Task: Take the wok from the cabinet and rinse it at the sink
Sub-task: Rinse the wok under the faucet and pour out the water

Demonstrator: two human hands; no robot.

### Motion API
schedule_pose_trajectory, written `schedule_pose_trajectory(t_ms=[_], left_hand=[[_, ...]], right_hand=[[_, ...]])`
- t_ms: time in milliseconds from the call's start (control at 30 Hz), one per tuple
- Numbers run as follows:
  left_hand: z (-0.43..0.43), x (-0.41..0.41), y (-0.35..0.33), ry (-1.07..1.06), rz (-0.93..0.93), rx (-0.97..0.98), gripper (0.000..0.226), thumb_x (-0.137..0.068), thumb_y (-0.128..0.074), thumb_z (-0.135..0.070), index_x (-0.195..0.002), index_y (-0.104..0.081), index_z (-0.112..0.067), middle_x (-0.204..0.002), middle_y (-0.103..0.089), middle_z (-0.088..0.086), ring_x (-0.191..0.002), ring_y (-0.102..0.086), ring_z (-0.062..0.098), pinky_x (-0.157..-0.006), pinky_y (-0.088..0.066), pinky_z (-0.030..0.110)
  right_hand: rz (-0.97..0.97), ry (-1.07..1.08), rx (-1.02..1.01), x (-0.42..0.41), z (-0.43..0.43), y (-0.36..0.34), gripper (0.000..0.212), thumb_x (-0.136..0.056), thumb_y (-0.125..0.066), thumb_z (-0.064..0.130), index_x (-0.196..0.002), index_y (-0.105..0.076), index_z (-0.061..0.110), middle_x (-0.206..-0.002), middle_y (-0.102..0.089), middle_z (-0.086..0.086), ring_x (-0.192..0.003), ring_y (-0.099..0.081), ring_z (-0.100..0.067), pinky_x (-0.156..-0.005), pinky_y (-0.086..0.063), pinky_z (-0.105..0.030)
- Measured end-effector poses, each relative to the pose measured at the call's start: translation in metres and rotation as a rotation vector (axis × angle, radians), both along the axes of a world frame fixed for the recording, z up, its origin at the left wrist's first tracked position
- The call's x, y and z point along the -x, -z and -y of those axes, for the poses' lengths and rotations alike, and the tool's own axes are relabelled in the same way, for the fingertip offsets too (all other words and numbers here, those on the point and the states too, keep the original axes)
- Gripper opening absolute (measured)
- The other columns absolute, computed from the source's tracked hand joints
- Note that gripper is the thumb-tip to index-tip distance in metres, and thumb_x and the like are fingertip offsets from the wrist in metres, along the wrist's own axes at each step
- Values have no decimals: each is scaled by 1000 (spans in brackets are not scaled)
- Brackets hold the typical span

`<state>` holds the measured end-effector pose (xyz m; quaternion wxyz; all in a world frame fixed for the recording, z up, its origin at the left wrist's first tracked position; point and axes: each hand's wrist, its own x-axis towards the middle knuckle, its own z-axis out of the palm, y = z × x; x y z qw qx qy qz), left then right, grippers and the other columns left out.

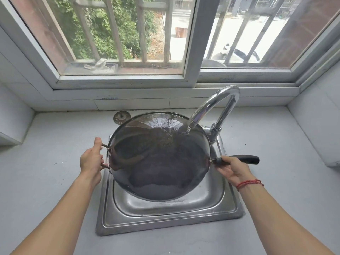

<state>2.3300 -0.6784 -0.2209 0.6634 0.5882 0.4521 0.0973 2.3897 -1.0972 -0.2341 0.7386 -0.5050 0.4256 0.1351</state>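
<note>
Wok (160,162) held tilted over the sink (165,223) under running water, head view.
Left hand (91,159) curls its fingers round the wire loop handle (104,145). Right hand (231,170) wraps thumb and fingers round the root of the black long handle (244,159), whose free end juts out beyond the fingers. Between the two grips the bowl hangs above the basin. The faucet (217,105) drops a thin stream (187,130) just inside the far rim. For a thorough rinse, rock both grips together so the water sweeps the whole inner surface, then tip toward the basin to drain.
</note>
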Motion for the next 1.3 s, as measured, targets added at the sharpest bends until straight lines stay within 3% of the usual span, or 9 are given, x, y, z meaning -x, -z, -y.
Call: schedule_pose_trajectory(t_ms=[167, 333, 400, 500, 767, 900, 1000, 1167, 1300], left_hand=[[16, -10, 1, 54, 16, 11, 43, -91, -58, -58, -80, -51, -18, -64, -36, 0, -50, -37, 14, -49, -40, 29], [26, -18, 5, 98, -6, 30, 49, -81, -63, -67, -82, -53, -18, -67, -38, 1, -57, -36, 17, -56, -40, 32], [31, -21, 6, 105, -1, 48, 45, -85, -63, -63, -81, -54, -18, -66, -37, 1, -56, -36, 17, -53, -39, 31], [37, -25, 5, 111, 8, 51, 42, -90, -61, -57, -82, -55, -16, -65, -36, 1, -54, -36, 16, -50, -40, 29], [32, -22, 1, 101, -28, 47, 44, -88, -60, -61, -79, -55, -19, -69, -37, 1, -55, -36, 17, -52, -41, 31], [21, -19, -2, 96, -44, 56, 54, -73, -64, -72, -78, -55, -20, -67, -37, 1, -56, -36, 18, -52, -44, 31], [17, -17, -4, 92, -31, 81, 48, -80, -63, -67, -77, -54, -20, -64, -38, 1, -51, -34, 17, -49, -41, 28], [15, -13, -8, 52, -31, 129, 42, -85, -64, -62, -76, -52, -22, -60, -39, -2, -43, -34, 13, -58, -43, 32], [13, -10, -13, 36, -56, 128, 41, -88, -61, -62, -75, -50, -24, -59, -42, -3, -37, -37, 11, -57, -45, 30]], right_hand=[[-7, 39, 10, 7, 16, -6, 4, -89, -59, -7, -91, -58, -4, -84, -67, -22, -82, -68, -31, -56, -60, -41], [-15, 63, 19, 12, 32, -9, 2, -90, -60, -4, -90, -59, -3, -75, -70, -18, -73, -71, -28, -52, -59, -37], [-12, 70, 19, 13, 36, -9, 2, -90, -60, -4, -92, -59, -3, -72, -71, -18, -69, -72, -27, -53, -59, -38], [-3, 74, 3, 15, 40, -11, 3, -91, -57, -5, -90, -58, -3, -78, -69, -20, -79, -70, -31, -54, -60, -39], [14, 27, -18, 10, 37, -9, 6, -91, -54, -9, -93, -59, -7, -80, -71, -21, -85, -70, -31, -57, -61, -38], [29, -4, -27, 5, 31, -9, 5, -91, -54, -7, -91, -60, -7, -72, -72, -18, -67, -73, -26, -55, -60, -36], [40, 10, -30, 1, 26, -8, 11, -89, -59, -5, -100, -61, -7, -79, -72, -20, -71, -74, -27, -57, -59, -36], [73, 9, -57, -5, 18, -15, 1, -90, -60, -4, -89, -61, -4, -72, -72, -17, -66, -73, -24, -59, -61, -38], [89, 0, -66, -9, 11, -17, 4, -89, -63, -2, -93, -61, -1, -76, -73, -17, -70, -73, -25, -61, -61, -36]])
